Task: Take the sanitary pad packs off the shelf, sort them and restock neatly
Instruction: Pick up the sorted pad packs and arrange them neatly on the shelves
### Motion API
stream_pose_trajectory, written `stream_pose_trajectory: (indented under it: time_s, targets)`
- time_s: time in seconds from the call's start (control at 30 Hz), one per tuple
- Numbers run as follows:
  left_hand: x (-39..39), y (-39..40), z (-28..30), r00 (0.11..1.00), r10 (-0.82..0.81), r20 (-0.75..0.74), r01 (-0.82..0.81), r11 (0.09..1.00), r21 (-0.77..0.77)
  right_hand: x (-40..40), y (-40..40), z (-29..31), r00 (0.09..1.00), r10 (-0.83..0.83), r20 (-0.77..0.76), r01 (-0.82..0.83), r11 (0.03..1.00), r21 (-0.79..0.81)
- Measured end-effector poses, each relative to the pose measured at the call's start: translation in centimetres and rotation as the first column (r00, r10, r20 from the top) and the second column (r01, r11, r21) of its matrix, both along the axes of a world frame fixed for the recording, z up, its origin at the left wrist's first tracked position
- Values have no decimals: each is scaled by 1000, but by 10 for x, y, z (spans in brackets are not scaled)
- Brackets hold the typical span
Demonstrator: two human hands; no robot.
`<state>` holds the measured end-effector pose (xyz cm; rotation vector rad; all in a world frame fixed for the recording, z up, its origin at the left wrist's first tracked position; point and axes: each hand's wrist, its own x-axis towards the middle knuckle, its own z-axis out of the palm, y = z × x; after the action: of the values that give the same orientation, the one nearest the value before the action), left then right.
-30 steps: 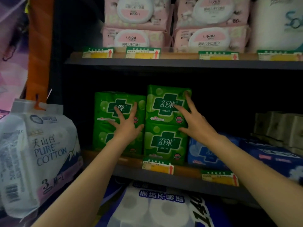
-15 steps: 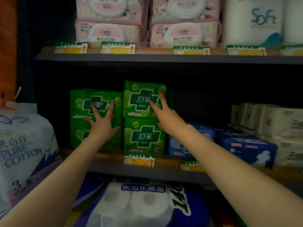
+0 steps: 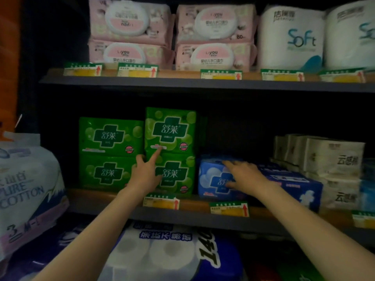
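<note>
The left hand (image 3: 145,176) has its forefinger (image 3: 156,154) stretched out straight, the tip touching the lower edge of the upper right green pack (image 3: 170,130); the other fingers look loosely bent, and the thumb lies by the seam between the two stacks. It holds nothing. The right hand (image 3: 243,175) lies over the top front of the blue pack (image 3: 217,179), fingers spread and bent over its upper edge; whether they actually pinch it cannot be told, as the hand hides most of the pack's face and the light is dim.

Four green packs stand on the middle shelf (image 3: 194,205) in two stacks of two: the upper left green pack (image 3: 110,135) over the lower left green pack (image 3: 107,172), and the right stack, slightly taller, with the lower right green pack (image 3: 176,175) partly hidden by the left hand. Each bears a dark green cross with white characters. The blue pack sits just right of them, touching a longer blue box (image 3: 294,183) that runs back into shadow.

Further right stand cream tissue packs (image 3: 332,157), cut off at the picture's edge. The shelf above holds pink wipes packs (image 3: 172,35) and white paper rolls (image 3: 292,37).
</note>
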<state>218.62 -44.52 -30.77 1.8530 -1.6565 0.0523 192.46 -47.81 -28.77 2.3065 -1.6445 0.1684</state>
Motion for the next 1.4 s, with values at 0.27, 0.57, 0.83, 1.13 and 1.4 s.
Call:
stream_pose_trajectory:
  time_s: [0.27, 0.57, 0.83, 1.13, 1.4]
  targets:
    - [-32, 8, 10, 910, 182, 372, -97, 967, -236, 17, -8, -6, 995, -96, -40, 89, 986, -142]
    - [-45, -23, 29, 853, 171, 493, -79, 976, -201, 56, 1, 0, 633, 383, 673, -380, 911, -161]
    - [-10, -7, 3, 880, 178, 441, -92, 973, -209, 105, -10, -22, 875, 230, 426, -145, 964, -223]
    - [10, -17, -5, 965, 42, 260, 18, 974, -225, 118, -4, -22, 811, 244, 531, -142, 964, -226]
    - [5, -20, -7, 956, -43, 290, 119, 960, -252, 107, -3, -28, 840, 210, 500, -74, 958, -277]
